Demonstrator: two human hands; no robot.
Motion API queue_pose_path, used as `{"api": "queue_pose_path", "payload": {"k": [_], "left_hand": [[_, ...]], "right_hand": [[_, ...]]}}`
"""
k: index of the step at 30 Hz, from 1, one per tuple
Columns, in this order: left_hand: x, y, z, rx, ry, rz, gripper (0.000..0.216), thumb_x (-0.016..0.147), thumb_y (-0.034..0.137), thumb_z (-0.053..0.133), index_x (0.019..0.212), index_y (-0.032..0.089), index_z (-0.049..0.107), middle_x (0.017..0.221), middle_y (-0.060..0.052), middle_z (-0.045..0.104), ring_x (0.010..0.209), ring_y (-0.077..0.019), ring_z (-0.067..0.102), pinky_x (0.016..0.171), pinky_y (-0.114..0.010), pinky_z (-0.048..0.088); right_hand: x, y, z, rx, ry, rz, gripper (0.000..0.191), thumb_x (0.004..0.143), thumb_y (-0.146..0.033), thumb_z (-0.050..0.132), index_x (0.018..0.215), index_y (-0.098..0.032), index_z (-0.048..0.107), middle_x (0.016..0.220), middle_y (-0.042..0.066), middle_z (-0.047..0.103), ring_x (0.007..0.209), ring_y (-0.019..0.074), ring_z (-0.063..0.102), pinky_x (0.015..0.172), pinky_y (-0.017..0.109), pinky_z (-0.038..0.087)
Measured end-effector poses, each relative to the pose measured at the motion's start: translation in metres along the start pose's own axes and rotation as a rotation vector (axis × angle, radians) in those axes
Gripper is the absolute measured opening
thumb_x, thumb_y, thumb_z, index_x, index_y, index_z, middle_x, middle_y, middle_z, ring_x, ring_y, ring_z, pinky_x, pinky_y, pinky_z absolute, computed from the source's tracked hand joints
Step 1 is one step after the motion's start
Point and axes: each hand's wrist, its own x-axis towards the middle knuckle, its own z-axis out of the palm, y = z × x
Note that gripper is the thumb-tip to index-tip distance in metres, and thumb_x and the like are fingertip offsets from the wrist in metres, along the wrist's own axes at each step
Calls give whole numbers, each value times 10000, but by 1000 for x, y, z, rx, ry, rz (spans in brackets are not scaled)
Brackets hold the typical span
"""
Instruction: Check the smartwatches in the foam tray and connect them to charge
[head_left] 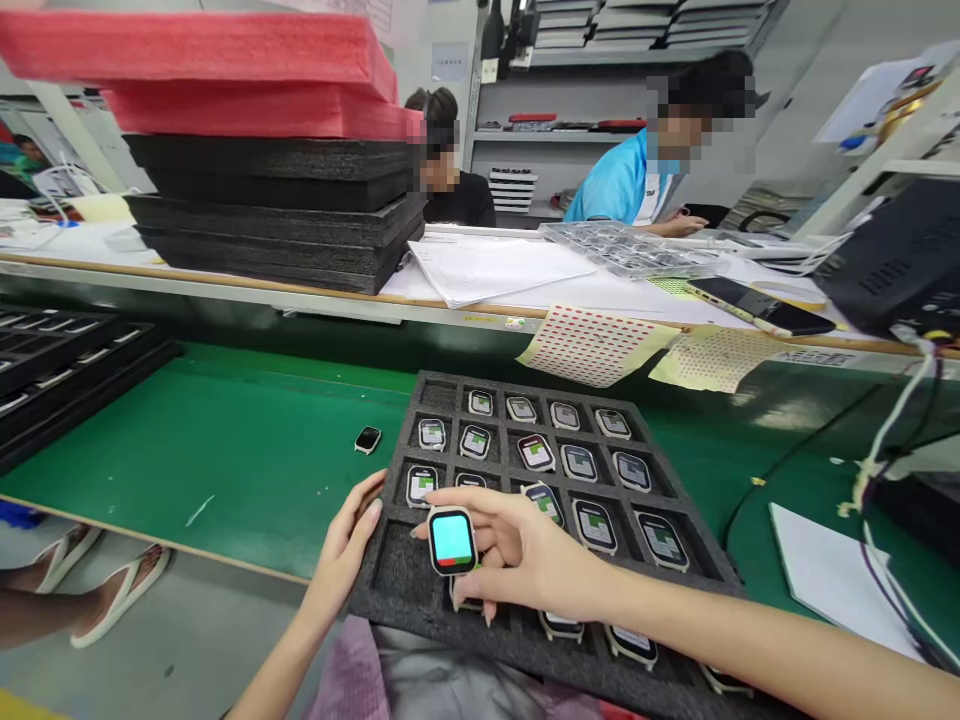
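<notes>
In my right hand (525,555) is a smartwatch case (452,540) without a strap, pinched between thumb and fingers. Its lit screen is cyan with a red and green strip along the bottom. Below it lies a black foam tray (401,552) with square pockets, most holding similar watches with lit screens. One front-left pocket and one at the back-left corner hold no watch. My left hand (349,535) grips the tray's left edge, fingers closed against it. My right hand and forearm hide some of the watches. A single dark-screened watch (367,439) rests on the green table left of the tray.
More black trays (67,365) are stacked at the far left. On the raised shelf stand red and black foam sheets (277,200), papers (495,268), clear plastic trays (630,250) and a phone (757,303). Cables hang at right beside a white pad (840,580). Two people sit opposite.
</notes>
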Motion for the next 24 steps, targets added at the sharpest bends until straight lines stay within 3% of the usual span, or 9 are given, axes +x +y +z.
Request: {"api": "queue_pose_path", "payload": {"k": [3,8,15,19,21,24], "left_hand": [[-2,1,0,-25,-27,-12,377,905,402,475,1233,227,537,1329,-56,542,1262,-235,450,1044,-320,379],[-5,1,-2,-39,-22,-9,393,896,391,493,1239,202,529,1325,-69,549,1256,-234,461,1031,-306,393],[-6,2,-3,-43,-25,-20,432,882,397,510,1238,154,526,1321,-98,550,1257,-241,462,1032,-312,398],[-6,-1,-3,-62,-23,-26,438,878,414,509,1238,166,536,1336,-87,538,1277,-245,439,1056,-329,374],[-6,-4,-2,-67,-12,-53,446,872,435,510,1230,173,552,1338,-82,537,1285,-252,427,1077,-348,348],[-8,-10,-1,-70,18,-121,455,862,471,513,1210,187,584,1330,-74,545,1292,-261,416,1104,-374,306]], "right_hand": [[5,1,7,12,19,-3,688,701,-173,793,1298,-210,453,1082,84,605,790,153,646,524,157,555],[12,2,13,15,8,3,490,778,-210,732,1217,-198,517,1062,79,619,633,92,632,449,112,502],[17,1,17,-23,-60,0,651,728,-144,756,1301,-212,456,1175,99,561,849,149,623,513,126,536],[22,4,19,-32,-63,20,730,730,-181,754,1358,-220,384,1149,97,567,822,167,638,517,175,557],[23,6,19,-155,-40,27,729,765,-177,701,1391,-216,330,1036,81,609,761,183,654,530,237,573],[23,7,20,-715,33,-118,616,784,-161,651,1351,-168,409,1054,115,613,933,267,615,776,422,556]]}}
